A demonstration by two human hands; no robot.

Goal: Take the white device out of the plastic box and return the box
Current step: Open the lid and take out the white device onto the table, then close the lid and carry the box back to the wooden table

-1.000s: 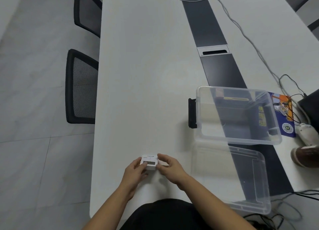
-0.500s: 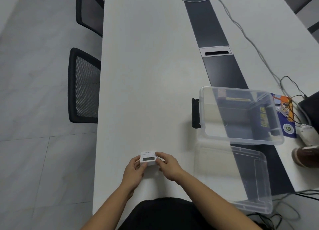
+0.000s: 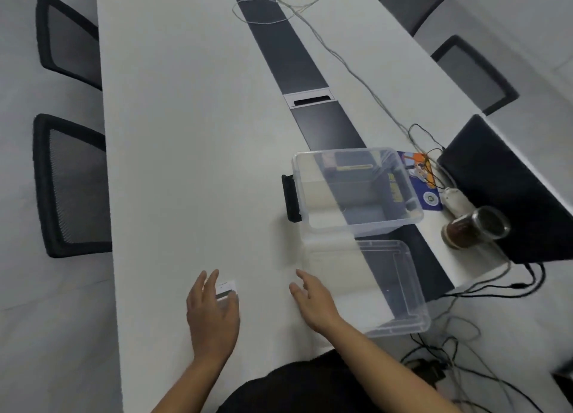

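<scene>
The small white device (image 3: 228, 286) with a dark display lies on the white table (image 3: 186, 133) near its front edge. My left hand (image 3: 211, 309) is on it, with the fingers along its left side and the thumb over its lower edge. My right hand (image 3: 311, 299) hovers open to the right of it, apart from the device and just left of the clear lid (image 3: 412, 288), which lies flat. The clear plastic box (image 3: 311, 223) stands open behind the lid and looks empty. It has a black latch (image 3: 290, 197) on its left end.
Right of the box are a blue and orange booklet (image 3: 432, 197), a jar of brown stuff (image 3: 474, 230) and a black laptop (image 3: 511, 195). Cables (image 3: 356, 75) run up the table and hang off its right front corner. Black mesh chairs (image 3: 73, 186) line the left side.
My right hand has let go of the device and moved right toward the lid. My left hand has stayed on the device. My head has turned right, bringing the laptop and far chairs into view.
</scene>
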